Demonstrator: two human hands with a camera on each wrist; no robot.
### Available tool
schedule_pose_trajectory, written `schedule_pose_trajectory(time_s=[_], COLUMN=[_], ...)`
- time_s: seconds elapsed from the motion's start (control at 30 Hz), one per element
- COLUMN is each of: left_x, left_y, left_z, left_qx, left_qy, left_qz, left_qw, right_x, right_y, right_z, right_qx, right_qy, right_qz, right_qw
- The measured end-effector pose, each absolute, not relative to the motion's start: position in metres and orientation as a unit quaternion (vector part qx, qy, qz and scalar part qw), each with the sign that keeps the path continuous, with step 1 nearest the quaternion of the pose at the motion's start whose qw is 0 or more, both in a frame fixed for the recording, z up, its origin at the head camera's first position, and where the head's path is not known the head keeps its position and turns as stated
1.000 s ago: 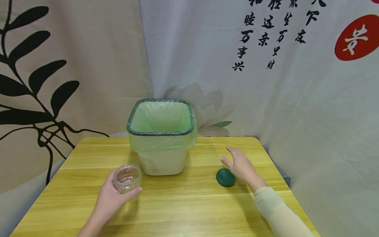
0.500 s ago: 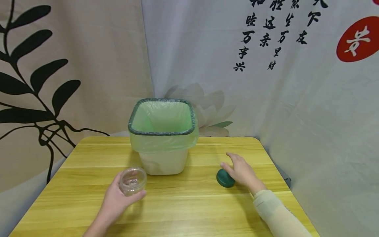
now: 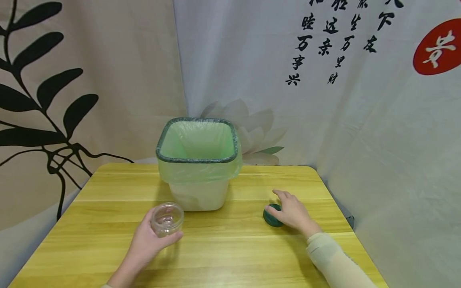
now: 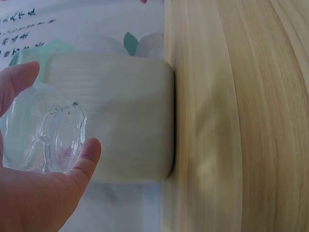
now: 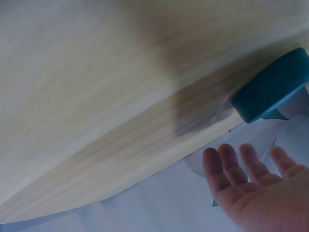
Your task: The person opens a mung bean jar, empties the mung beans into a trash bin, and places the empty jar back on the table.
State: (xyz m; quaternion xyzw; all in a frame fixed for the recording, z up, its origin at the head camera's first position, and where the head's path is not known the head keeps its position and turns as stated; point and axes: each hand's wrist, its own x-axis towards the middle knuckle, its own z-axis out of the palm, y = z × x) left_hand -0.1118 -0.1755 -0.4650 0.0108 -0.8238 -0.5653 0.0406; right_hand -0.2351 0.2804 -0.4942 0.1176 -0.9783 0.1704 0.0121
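A small clear jar (image 3: 167, 220) without a lid is gripped in my left hand (image 3: 145, 242), thumb on the near side. It is held above the table, in front of the bin. In the left wrist view the thumb and a finger reach around the see-through jar (image 4: 65, 133). A round dark green lid (image 3: 269, 220) lies on the table to the right. Over it hovers my right hand (image 3: 296, 215), its thumb covering part of the lid from above. The right wrist view shows those fingers (image 5: 251, 166) spread and apart from the lid (image 5: 273, 87).
A pale bin (image 3: 198, 196) with a light green liner bag and a dark green rim stands at the back of the wooden table (image 3: 230, 256). Behind hang printed cloths (image 3: 234, 60). A cream sleeve (image 3: 335, 256) covers the right forearm.
My left hand has carried the jar a little to the right. The right hand has come slightly nearer and lower, so its thumb now overlaps the lid. The lid has stayed put.
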Motion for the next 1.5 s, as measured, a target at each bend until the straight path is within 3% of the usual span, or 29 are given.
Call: schedule_pose_trajectory(time_s=[1.5], left_x=[-0.115], left_y=[-0.145], left_z=[-0.491], left_qx=[-0.002], left_qy=[-0.79], left_qz=[-0.613], left_qw=[0.005], right_x=[-0.223], right_y=[0.268], right_z=[-0.516], right_qx=[0.136], right_qy=[-0.985], right_qz=[0.103], right_qw=[0.002])
